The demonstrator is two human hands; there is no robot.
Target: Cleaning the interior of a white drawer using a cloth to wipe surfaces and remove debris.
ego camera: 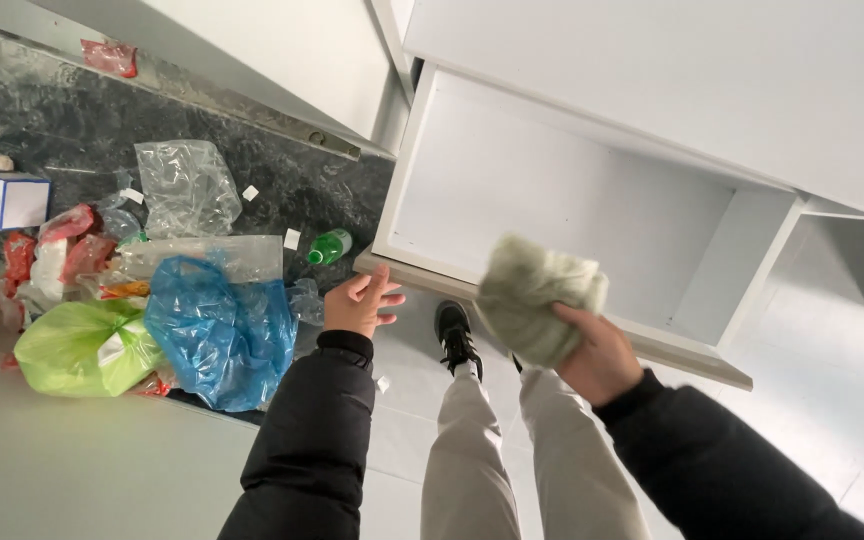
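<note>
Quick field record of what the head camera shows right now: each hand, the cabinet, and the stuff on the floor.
right hand: grips a crumpled pale green cloth, held in front of the cabinet opening
left hand: open, fingers spread, at the cabinet's lower front edge; contact unclear
cabinet: white, open, nothing visible inside
floor pile: blue plastic bag, lime green bag, clear plastic bag, red wrappers
nearby: small green bottle, white and blue box
also visible: black shoe

Puffy black jacket sleeves (312, 440) with ribbed cuffs, pale beige trousers (472, 460), a black shoe (455, 335) with white laces, bare hands were uncovered
</note>
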